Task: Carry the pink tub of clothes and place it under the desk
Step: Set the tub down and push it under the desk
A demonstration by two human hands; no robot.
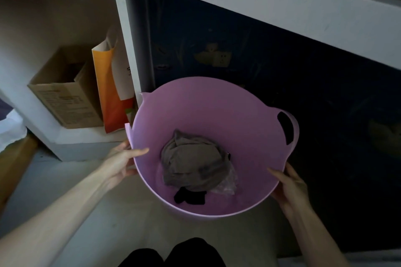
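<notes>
The pink tub (201, 104) fills the middle of the head view, just in front of the dark opening under the white desk (282, 4). Inside it lie a crumpled grey-brown garment (193, 162), a black piece of clothing (188, 197) and some clear plastic. My left hand (121, 162) grips the tub's left rim, thumb inside and fingers outside. My right hand (288, 184) holds the right rim from the outside, below the tub's handle hole (286, 125). Whether the tub touches the floor cannot be told.
Left of the desk's white side panel (130, 34) is a shelf nook with a cardboard box (65, 93) and an orange-and-white paper bag (112, 93). A wall socket (221, 58) shows in the dark space under the desk. My knees (173, 253) appear at the bottom.
</notes>
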